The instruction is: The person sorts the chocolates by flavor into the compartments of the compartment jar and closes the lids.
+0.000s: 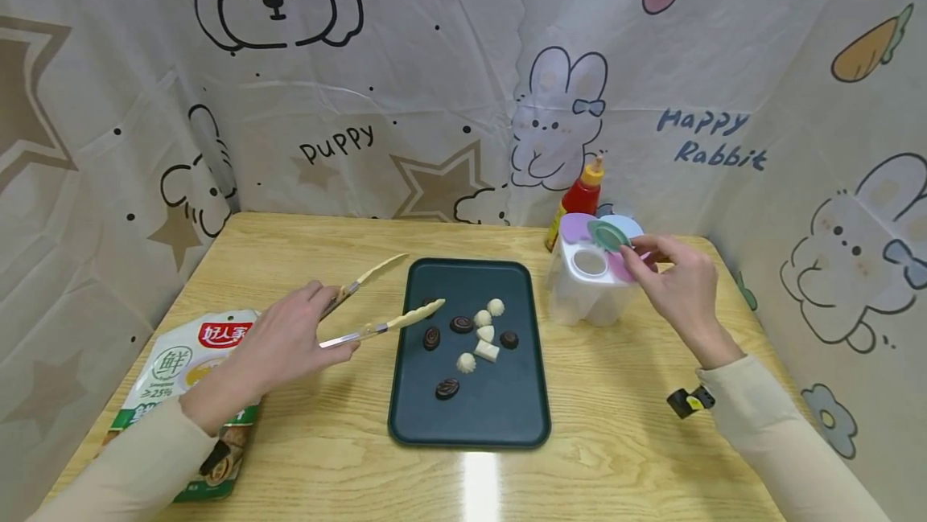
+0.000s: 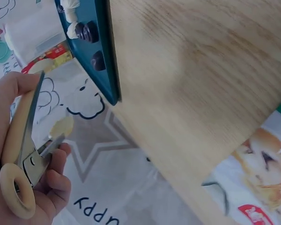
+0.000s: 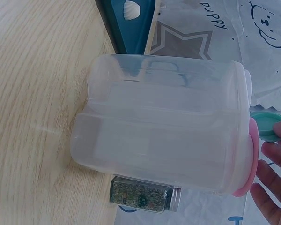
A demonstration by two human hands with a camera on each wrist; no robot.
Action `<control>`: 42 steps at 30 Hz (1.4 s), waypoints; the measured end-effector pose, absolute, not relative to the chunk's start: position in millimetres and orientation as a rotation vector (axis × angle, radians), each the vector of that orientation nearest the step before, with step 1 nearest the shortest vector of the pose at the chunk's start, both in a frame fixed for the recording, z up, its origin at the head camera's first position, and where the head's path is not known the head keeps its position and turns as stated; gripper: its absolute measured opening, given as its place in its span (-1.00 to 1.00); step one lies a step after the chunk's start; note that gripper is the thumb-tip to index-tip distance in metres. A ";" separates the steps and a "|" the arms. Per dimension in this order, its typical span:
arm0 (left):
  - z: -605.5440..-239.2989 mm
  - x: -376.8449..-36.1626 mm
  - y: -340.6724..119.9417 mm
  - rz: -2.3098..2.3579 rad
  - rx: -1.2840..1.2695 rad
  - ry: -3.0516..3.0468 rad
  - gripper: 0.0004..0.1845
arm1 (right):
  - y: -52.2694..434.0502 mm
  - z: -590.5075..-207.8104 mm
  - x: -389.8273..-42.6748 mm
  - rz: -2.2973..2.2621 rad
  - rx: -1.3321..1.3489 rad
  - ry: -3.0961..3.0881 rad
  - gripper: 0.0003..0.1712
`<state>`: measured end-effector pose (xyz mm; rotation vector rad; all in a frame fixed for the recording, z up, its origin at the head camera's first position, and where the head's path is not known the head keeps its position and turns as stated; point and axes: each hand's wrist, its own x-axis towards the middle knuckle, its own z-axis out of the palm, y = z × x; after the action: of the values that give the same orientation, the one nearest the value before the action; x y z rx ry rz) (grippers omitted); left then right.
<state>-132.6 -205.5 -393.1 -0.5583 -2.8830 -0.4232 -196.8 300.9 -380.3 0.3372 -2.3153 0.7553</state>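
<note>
— What's each hand got?
— Left hand (image 1: 282,341) grips tongs (image 1: 376,305), arms spread, lower tip over the tray's (image 1: 471,417) left edge. Right hand (image 1: 677,281) pinches a green lid (image 1: 607,235) above the jar (image 1: 590,289) near the surface's far right corner.
— How would they handle?
— Tongs look stiff and springy, best held mid-arm. The lid seems light; pinch its rim.

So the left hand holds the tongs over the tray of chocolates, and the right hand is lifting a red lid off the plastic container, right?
Nearly. The lid in the right hand is green, not red, as the head view shows. The left hand does hold the tongs.
</note>
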 end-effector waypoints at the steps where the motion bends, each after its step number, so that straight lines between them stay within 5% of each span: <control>1: -393.1 -132.1 -206.2 -0.434 -0.562 -2.892 -0.32 | 301.6 -380.7 -197.0 0.753 0.336 -2.317 -0.80; 42: -423.0 -129.1 -200.7 -0.371 -0.838 -3.003 -0.51 | 300.2 -381.7 -196.8 0.753 0.343 -2.295 -0.80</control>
<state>-129.1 -200.7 -423.0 -0.8383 -3.0032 -0.3707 -196.8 300.2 -381.7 0.3431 -2.2945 0.7534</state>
